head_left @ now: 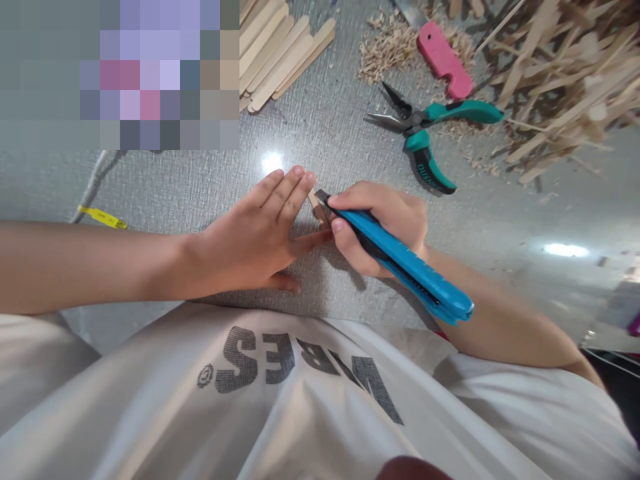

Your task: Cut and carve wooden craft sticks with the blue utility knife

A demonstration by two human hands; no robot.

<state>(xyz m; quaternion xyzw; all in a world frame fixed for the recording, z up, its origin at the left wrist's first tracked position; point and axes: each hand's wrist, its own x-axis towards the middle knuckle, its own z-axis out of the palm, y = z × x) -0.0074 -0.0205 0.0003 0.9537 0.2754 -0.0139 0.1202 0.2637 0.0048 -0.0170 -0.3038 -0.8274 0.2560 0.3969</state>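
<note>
Trimming the wooden stick [317,209] at frame centre, I judge, right fingers [357,195] grip the blue knife [407,260]; spread left fingers [287,190] should hold firm.

Gripping a blue snap-off utility knife [400,260] in the right hand [383,223], with the blade angled at a thin wooden stick [317,207], too close to tell whether touching. Spreading the left hand [257,220] palm down on the grey textured table [310,140], fingertips beside the stick. Wearing a white shirt [225,433] with dark lettering [280,360]. Facing, beyond the hands, teal-and-black long-nose pliers [417,121] lying open, a pink-handled knife [445,59] among wood shavings [387,53], a tangled heap of wood strips [565,93], flat craft sticks [285,63] and, near the left forearm [115,267], a yellow-tagged cable [95,180].
</note>
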